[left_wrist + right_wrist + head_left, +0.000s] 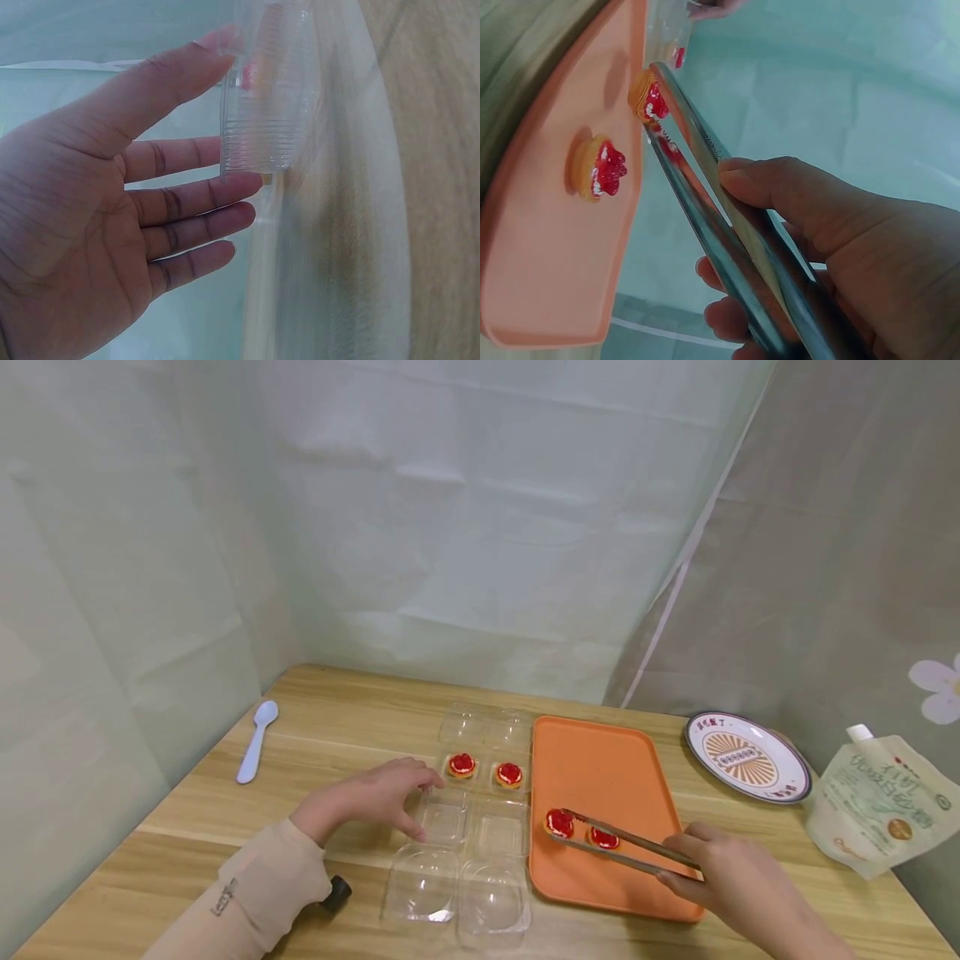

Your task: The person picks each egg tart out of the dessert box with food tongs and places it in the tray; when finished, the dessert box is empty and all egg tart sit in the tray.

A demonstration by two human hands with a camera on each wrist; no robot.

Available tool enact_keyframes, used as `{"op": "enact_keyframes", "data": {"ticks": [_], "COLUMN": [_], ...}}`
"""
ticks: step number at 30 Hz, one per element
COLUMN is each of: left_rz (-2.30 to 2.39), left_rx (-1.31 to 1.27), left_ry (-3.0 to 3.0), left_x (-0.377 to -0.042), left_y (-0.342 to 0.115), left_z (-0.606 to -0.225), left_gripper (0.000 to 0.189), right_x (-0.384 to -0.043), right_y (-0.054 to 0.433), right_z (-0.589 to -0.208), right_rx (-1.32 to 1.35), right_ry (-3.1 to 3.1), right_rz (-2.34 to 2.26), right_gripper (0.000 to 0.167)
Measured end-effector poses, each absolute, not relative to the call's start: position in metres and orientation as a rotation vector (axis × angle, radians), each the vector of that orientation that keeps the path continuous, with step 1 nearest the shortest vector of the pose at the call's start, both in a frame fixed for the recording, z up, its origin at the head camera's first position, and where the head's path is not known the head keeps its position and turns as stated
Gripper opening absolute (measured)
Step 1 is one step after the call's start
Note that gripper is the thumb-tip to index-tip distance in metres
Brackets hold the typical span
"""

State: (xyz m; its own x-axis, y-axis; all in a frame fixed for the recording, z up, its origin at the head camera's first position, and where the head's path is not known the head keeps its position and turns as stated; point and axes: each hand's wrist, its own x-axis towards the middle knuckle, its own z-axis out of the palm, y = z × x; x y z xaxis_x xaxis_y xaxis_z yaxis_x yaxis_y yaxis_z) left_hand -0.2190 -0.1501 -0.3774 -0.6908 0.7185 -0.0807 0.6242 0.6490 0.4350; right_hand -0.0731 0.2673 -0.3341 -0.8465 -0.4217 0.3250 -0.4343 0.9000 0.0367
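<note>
My right hand [738,881] grips metal tongs [705,172]. Their tips are around a small red-topped tart [559,823] at the left side of the orange tray [600,752]. Another such tart [604,171] lies on the tray. To the left, my left hand [378,795] is at the side of a clear plastic container [442,821], its thumb apart from the fairly straight fingers [195,196]. Whether it touches the container I cannot tell. Two more tarts, one on the left [462,766] and one on the right [509,775], sit in container compartments.
More clear containers with raised lids [423,883] stand at the front. A pale blue spoon [257,742] lies at the far left. On the right are a patterned plate [705,727] and a spouted pouch [873,806]. A black object [337,893] is near the left sleeve.
</note>
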Motion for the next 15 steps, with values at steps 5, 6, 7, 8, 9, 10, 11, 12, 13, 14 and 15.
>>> {"op": "enact_keyframes", "data": {"ticks": [5,6,7,8,9,10,11,12,13,14,15], "left_rz": [0.547,0.545,0.544,0.542,0.539,0.539,0.537,0.535,0.531,0.525,0.520], "left_rx": [1.103,1.107,1.105,1.104,1.099,1.096,1.092,1.089,1.082,1.078,1.075], "left_ry": [2.628,2.629,2.628,2.628,2.627,2.626,2.625,2.623,2.623,2.623,2.625], "left_x": [-0.219,-0.219,-0.218,-0.218,-0.218,-0.218,-0.217,-0.217,-0.216,-0.216,-0.216], "left_y": [-0.150,-0.150,-0.150,-0.150,-0.150,-0.149,-0.149,-0.149,-0.149,-0.148,-0.148], "left_z": [-0.378,-0.377,-0.377,-0.377,-0.376,-0.376,-0.375,-0.375,-0.375,-0.375,-0.374], "left_gripper": [0.072,0.072,0.072,0.072,0.072,0.072,0.072,0.072,0.072,0.072,0.072], "right_x": [-0.072,-0.072,-0.072,-0.072,-0.072,-0.071,-0.071,-0.071,-0.070,-0.070,-0.069], "right_y": [0.269,0.269,0.269,0.270,0.270,0.270,0.270,0.270,0.270,0.270,0.269], "right_z": [-0.338,-0.339,-0.340,-0.341,-0.342,-0.343,-0.344,-0.344,-0.345,-0.345,-0.346], "right_rx": [0.636,0.640,0.648,0.652,0.653,0.647,0.637,0.634,0.620,0.604,0.591], "right_ry": [-2.758,-2.752,-2.739,-2.733,-2.732,-2.735,-2.746,-2.748,-2.757,-2.768,-2.774], "right_rz": [0.049,0.049,0.047,0.049,0.047,0.046,0.046,0.041,0.036,0.034,0.030], "right_gripper": [0.025,0.026,0.026,0.026,0.026,0.026,0.026,0.026,0.026,0.026,0.026]}}
